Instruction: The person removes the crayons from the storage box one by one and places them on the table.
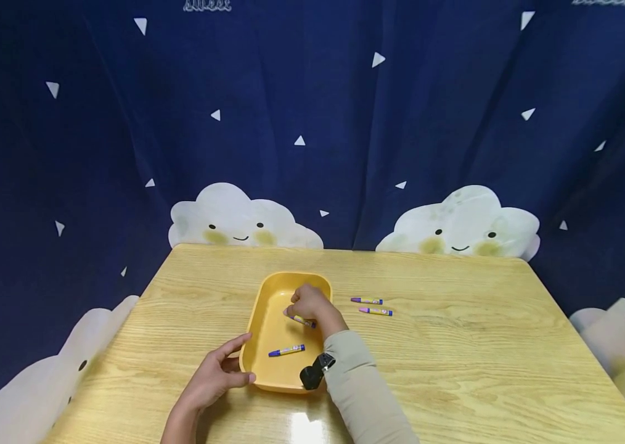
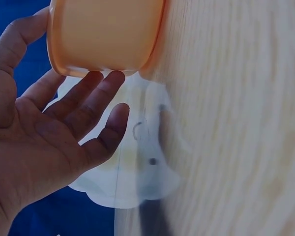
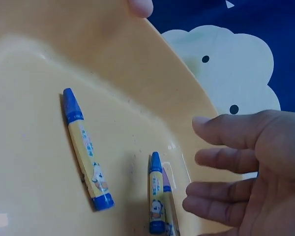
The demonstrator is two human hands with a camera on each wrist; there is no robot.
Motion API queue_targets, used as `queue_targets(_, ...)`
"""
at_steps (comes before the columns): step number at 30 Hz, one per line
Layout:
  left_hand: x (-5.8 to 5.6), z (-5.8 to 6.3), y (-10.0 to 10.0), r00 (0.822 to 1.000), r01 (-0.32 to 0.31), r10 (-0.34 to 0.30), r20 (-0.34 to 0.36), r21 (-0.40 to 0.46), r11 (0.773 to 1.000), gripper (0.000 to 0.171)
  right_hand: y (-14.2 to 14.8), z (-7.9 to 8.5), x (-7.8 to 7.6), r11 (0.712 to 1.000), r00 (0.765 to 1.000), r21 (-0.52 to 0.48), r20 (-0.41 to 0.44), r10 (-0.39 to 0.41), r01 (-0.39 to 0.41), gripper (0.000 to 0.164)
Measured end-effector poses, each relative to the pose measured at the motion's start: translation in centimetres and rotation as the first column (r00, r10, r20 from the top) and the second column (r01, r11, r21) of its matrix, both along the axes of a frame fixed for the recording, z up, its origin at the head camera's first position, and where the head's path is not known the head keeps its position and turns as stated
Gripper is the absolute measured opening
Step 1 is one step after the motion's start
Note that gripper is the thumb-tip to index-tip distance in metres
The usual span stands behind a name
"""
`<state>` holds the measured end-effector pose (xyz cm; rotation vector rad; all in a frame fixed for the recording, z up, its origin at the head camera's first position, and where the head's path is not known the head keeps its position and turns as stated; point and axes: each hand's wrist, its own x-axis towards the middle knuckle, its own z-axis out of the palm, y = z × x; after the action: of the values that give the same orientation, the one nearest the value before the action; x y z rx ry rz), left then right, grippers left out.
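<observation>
Fingers (image 3: 219,196) of the right hand (image 1: 311,303) are spread, pinching nothing, inside the far half of the yellow tray (image 1: 279,382). Just beside them on the tray floor lie a blue-tipped crayon (image 3: 156,191) and, partly hidden along it, a pink-tipped crayon (image 3: 169,199). Another blue crayon (image 1: 287,351) lies in the near half, apart from that pair. Left hand (image 1: 214,376) grips the tray at its near left corner, thumb over the rim and fingertips against the outer wall. Right of the tray, on the wooden table (image 1: 473,345), two more crayons (image 1: 376,311) lie near each other, purple farther, pink nearer. Beyond hangs a dark blue curtain (image 1: 268,80) with smiling clouds (image 1: 457,225).
</observation>
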<state>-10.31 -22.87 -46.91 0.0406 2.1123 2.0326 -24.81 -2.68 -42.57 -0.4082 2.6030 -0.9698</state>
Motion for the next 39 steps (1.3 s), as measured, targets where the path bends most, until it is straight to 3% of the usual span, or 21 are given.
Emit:
queue_targets(4,0.0,0.0,0.0,1.000,-0.001,0.001,0.003,0.000,1.000,0.081,-0.3,-0.2,0.0,0.999,0.999,-0.005,0.027,-0.041,0.041,0.022)
queue_targets(11,0.0,-0.2,-0.1,1.000,0.005,-0.005,-0.002,0.008,1.000,0.081,-0.5,-0.9,-0.1,0.996,0.994,-0.027,0.075,-0.077,0.080,0.035)
queue_targets(21,-0.1,-0.3,-0.1,1.000,0.003,-0.003,-0.011,0.001,1.000,0.081,-0.9,-1.3,-0.6,0.997,0.997,-0.040,0.028,-0.069,0.070,0.047)
queue_targets(24,-0.1,-0.3,-0.1,1.000,0.000,0.000,-0.011,-0.002,1.000,0.081,-0.9,-1.6,-0.9,0.996,0.995,-0.032,0.049,-0.085,0.087,0.043)
queue_targets(27,-0.1,-0.3,-0.1,1.000,0.002,-0.002,-0.008,0.002,1.000,0.081,-0.9,-1.8,-1.0,0.993,0.994,-0.055,0.048,-0.099,0.102,0.029)
queue_targets(30,-0.1,-0.3,0.0,1.000,0.004,-0.004,-0.004,0.004,1.000,0.081,-0.9,-2.1,-1.1,0.990,0.993,-0.087,0.021,-0.114,0.115,0.015)
queue_targets(35,-0.1,-0.2,0.0,1.000,-0.003,0.003,-0.009,-0.001,1.000,0.081,-0.9,-3.0,-1.4,0.983,0.981,-0.094,-0.102,-0.165,0.155,0.026)
queue_targets(39,-0.2,-0.2,0.0,1.000,-0.005,0.005,-0.007,0.003,1.000,0.082,-0.9,-4.1,-1.8,0.975,0.957,-0.079,-0.193,-0.218,0.206,0.022)
